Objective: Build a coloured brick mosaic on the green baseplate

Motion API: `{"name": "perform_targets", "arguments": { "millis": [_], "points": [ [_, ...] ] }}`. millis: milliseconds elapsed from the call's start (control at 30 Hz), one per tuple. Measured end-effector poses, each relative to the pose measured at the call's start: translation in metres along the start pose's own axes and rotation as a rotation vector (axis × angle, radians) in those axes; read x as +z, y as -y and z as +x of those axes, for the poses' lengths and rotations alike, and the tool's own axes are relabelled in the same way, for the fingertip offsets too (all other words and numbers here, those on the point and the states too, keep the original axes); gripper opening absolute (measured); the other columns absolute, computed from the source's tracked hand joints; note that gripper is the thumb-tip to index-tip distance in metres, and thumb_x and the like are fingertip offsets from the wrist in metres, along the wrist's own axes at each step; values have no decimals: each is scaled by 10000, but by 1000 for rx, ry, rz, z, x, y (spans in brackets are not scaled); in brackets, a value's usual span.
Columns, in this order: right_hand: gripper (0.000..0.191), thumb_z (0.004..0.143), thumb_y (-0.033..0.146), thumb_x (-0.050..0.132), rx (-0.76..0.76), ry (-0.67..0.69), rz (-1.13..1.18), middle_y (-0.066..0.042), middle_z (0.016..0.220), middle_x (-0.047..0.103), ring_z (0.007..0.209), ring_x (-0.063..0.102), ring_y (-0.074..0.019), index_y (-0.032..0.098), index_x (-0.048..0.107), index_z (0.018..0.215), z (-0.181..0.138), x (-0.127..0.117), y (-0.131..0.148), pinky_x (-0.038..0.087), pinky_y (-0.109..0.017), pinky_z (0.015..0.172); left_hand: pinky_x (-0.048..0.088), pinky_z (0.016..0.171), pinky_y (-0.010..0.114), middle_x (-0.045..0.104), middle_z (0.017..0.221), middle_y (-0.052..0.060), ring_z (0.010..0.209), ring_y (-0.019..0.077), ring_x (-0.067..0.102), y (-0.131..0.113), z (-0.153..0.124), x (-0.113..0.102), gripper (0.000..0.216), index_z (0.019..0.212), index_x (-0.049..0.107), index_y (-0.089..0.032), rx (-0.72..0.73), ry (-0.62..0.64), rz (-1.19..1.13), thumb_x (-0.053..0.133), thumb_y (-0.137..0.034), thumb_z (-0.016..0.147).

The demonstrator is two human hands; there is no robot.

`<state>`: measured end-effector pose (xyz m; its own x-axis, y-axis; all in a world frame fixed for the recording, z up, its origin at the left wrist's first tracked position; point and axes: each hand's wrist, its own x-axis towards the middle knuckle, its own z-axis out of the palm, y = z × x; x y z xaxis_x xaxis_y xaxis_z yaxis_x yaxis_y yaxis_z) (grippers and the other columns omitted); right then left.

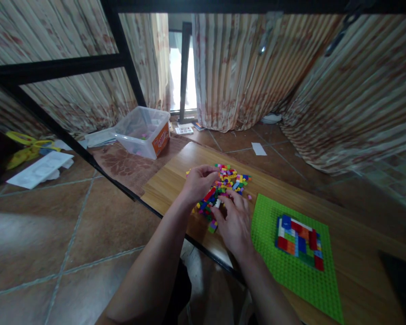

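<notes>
Head view showed the left hand (200,181) over the brick pile (227,179) and the right hand (236,219) at a white brick (218,203), left of the baseplate (265,257); whether either pinched anything, I couldn't tell. Sweeping risked knocking pieces off the table (171,180), near side.

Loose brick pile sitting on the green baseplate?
No, the loose bricks lie on the wooden table beside the green baseplate, with the left hand and right hand at them.
</notes>
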<state>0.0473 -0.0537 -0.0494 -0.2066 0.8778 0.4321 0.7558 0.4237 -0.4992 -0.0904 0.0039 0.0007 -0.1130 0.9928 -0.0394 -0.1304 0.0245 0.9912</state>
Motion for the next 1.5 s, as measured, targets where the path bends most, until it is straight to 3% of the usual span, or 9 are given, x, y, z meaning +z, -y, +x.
{"name": "perform_targets", "arguments": {
  "millis": [100, 267, 400, 600, 867, 1000, 1233, 1500],
  "points": [
    [283, 864, 386, 609, 59, -70, 158, -100, 1162, 630, 1108, 553, -270, 225, 668, 1090, 1, -5, 0, 393, -516, 1013, 390, 545, 190, 638, 640, -19, 549, 71, 516, -2, 0, -1, 129, 759, 680, -129, -18, 21, -8, 675, -236, 687],
    [323, 900, 335, 541, 239, -91, 460, -72, 1012, 702, 874, 657, -196, 217, 622, 1190, -2, -15, 4, 531, -351, 807, 357, 526, 185, 607, 626, -32, 543, 67, 479, -1, -2, -2, 172, 775, 693, -129, -10, 103, 84, 697, -272, 680],
    [333, 912, 310, 504, 276, -123, 491, -67, 1070, 717, 944, 676, -193, 223, 614, 1214, -5, -22, 1, 532, -345, 860, 336, 514, 186, 592, 612, -29, 539, 68, 458, 2, -2, 3, 179, 745, 687, -127, 20, 147, 182, 695, -296, 686],
    [368, 913, 327, 500, 319, -205, 460, -85, 1096, 724, 978, 691, -203, 216, 572, 1256, -10, -47, -19, 544, -362, 866, 380, 552, 204, 617, 649, -13, 591, 99, 510, 2, -6, 20, 217, 765, 694, -132, 13, 186, 196, 715, -318, 656],
    [397, 877, 504, 514, 557, -348, 273, -107, 939, 746, 796, 702, -213, 172, 668, 1032, -37, -118, -73, 547, -353, 736, 333, 527, 203, 570, 589, -30, 547, 91, 460, 3, -13, 40, 152, 709, 692, -144, 47, 240, 281, 663, -293, 700],
    [405, 824, 524, 554, 662, -294, 76, -109, 847, 742, 729, 680, -224, 161, 704, 921, -50, -143, -93, 506, -336, 678, 346, 526, 210, 596, 597, -21, 550, 103, 482, 6, -13, 47, 123, 709, 689, -149, 35, 265, 267, 636, -260, 702],
    [356, 700, 491, 617, 829, -220, 69, -86, 715, 715, 648, 640, -227, 156, 727, 746, -50, -145, -111, 451, -331, 615, 381, 538, 211, 635, 646, -6, 576, 106, 519, 13, -13, 57, 133, 781, 695, -150, 19, 280, 238, 641, -254, 719],
    [318, 725, 480, 595, 796, -206, -113, -86, 685, 695, 620, 609, -228, 184, 701, 681, -49, -137, -110, 416, -338, 600, 417, 560, 216, 660, 673, 13, 613, 123, 569, 16, -10, 56, 109, 757, 678, -154, 6, 297, 219, 632, -251, 736]
  ]
}}
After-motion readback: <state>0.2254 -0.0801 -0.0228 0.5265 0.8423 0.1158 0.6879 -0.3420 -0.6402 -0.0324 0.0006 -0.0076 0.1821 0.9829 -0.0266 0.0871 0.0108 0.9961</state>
